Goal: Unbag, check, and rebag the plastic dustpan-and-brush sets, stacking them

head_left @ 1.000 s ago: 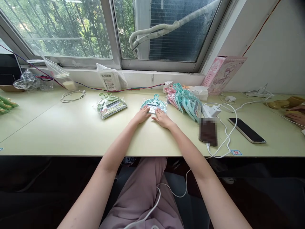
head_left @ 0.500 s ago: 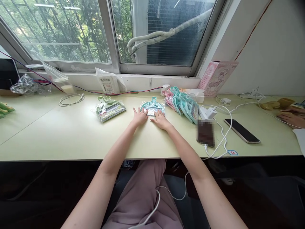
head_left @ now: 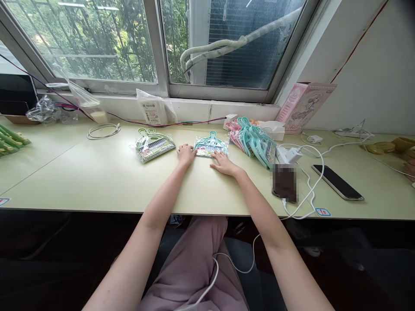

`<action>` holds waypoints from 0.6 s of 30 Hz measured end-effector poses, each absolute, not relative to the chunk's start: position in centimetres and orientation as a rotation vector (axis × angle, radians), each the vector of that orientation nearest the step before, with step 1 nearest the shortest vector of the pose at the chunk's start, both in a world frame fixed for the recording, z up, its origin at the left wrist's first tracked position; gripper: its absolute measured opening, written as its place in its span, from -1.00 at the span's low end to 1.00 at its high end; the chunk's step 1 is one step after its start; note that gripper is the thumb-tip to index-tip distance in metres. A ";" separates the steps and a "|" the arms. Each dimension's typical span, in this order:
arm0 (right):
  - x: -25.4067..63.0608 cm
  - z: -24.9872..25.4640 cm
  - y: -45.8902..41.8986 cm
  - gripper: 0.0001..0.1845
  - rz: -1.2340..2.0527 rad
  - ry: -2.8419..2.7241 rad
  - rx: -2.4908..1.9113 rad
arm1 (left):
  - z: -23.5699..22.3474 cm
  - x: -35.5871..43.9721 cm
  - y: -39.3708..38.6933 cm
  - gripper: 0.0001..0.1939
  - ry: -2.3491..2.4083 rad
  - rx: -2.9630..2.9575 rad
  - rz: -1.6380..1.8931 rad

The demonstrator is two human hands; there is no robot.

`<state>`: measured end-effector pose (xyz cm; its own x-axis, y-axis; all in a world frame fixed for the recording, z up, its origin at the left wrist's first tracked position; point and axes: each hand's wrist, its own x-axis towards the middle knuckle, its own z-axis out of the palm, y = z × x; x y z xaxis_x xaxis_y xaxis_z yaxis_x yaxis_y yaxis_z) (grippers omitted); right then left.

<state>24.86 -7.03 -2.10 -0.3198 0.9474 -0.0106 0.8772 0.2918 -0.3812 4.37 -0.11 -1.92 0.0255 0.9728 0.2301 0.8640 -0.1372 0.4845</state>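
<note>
The blue package (head_left: 212, 144) is partly covered by the fingers of the right hand (head_left: 225, 164), and the print on its label is too small to read. Glare and clear wrap blur the print on the green package (head_left: 154, 146). The small print on the white packet (head_left: 154, 112) cannot be made out either. The dark item (head_left: 284, 183) by the cable is pixelated. The left edge cuts off the green stalks (head_left: 11, 140) and the black screen (head_left: 16, 95); the right edge cuts off the co-worker's hand (head_left: 410, 166). Below the tabletop (head_left: 97, 181), shadow hides most shapes.
</note>
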 end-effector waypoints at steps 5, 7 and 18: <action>25.1 -2.4 -6.8 -0.21 0.458 -2.343 -1.671 | -1.1 3.3 0.7 -0.83 1.578 1.809 0.817; 25.2 -2.5 -6.8 -0.20 0.454 -2.339 -1.645 | -0.7 3.2 0.4 -0.83 1.412 1.541 0.860; 24.6 -1.5 -7.6 -0.23 0.372 -2.348 -1.596 | 0.7 2.6 -0.7 -0.74 1.098 0.974 0.735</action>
